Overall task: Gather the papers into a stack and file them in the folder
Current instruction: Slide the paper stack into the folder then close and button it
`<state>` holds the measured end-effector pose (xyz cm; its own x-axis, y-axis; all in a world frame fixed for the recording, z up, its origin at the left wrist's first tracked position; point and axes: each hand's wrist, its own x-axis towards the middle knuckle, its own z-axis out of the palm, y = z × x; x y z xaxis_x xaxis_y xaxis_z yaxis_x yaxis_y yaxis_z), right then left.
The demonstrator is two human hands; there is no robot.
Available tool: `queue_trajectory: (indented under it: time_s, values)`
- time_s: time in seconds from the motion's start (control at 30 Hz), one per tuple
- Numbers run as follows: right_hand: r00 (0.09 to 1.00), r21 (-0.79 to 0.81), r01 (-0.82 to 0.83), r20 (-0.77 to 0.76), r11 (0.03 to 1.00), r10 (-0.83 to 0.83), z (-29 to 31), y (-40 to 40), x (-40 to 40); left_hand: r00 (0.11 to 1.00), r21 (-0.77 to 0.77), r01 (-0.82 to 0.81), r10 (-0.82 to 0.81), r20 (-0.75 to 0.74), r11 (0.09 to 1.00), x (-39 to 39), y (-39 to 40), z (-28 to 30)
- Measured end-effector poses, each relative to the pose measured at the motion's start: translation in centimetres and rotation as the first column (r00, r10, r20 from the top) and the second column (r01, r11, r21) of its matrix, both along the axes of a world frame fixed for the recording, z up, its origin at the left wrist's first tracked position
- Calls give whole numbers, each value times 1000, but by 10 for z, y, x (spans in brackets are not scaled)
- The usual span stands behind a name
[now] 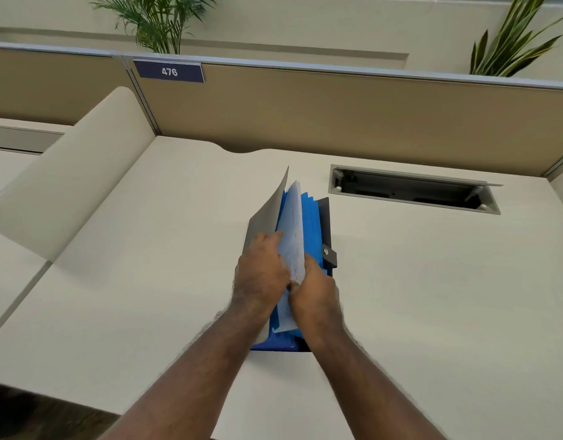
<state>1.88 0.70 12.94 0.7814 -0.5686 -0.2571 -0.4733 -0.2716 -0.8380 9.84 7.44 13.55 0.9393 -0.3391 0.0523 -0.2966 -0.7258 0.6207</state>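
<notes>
A blue expanding folder [313, 227] with several pockets and a dark back cover lies on the cream desk [146, 281], its grey front flap [267, 208] raised to the left. A stack of white printed papers [293, 230] stands on edge inside one pocket. My left hand [261, 274] presses against the flap and the left face of the papers. On the stack's near right edge, my right hand [315, 293] pinches the sheets. The papers' lower part is hidden by my hands.
An open cable hatch [413, 192] is sunk in the desk at the back right. A tan partition [337, 115] with a blue sign reading 476 [169, 72] walls the far side. A curved cream divider [67, 176] stands at the left.
</notes>
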Motion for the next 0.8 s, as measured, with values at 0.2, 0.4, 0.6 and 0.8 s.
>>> queue_trajectory:
  time_s: [0.2, 0.4, 0.6, 0.8]
  values:
    - [986, 423, 158, -109, 892, -123, -1, 12, 11, 1000, -1, -15, 15, -9, 1000, 1, -2, -3]
    - [969, 94, -74, -228, 993, 94, -14, 0, 12, 1000, 20, 15, -14, -24, 1000, -3, -7, -5]
    - [846, -170, -376, -463, 911, 263, -38, -28, 5, 995, 147, 73, -61, -84, 986, -13, -20, -14]
    - [854, -74, -325, -452, 943, 259, -71, -49, -14, 990, 287, 111, -81, -114, 951, -22, -39, -42]
